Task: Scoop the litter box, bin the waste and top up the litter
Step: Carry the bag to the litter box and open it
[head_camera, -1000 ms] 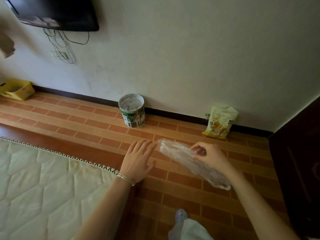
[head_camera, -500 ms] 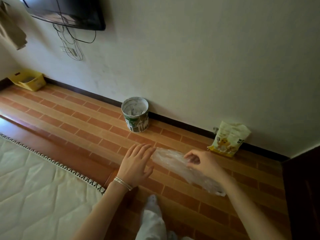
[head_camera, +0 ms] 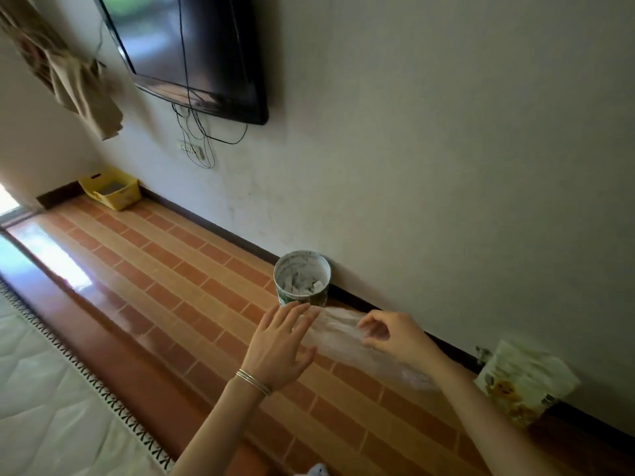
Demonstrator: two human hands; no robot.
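My right hand point(head_camera: 395, 336) pinches a clear plastic bag point(head_camera: 347, 338) that stretches in the air in front of me. My left hand point(head_camera: 278, 345) has straight, spread fingers whose tips touch the bag's left end. Just beyond the hands, a round green-and-white bin point(head_camera: 302, 278) with white scraps inside stands against the wall. A pale yellow litter bag point(head_camera: 522, 383) leans on the skirting at the right. Far off at the left, in the corner, sits a yellow litter box point(head_camera: 111, 190).
A wall-mounted television point(head_camera: 196, 53) with dangling cables hangs above the tiled floor point(head_camera: 165, 269). A quilted mattress point(head_camera: 44, 389) fills the lower left. A curtain point(head_camera: 72, 77) hangs at the upper left. Bright light falls on the floor at the left.
The view has swung left and tilted, bringing the television and the yellow box further in. Both hands with the bag have come closer to the bin.
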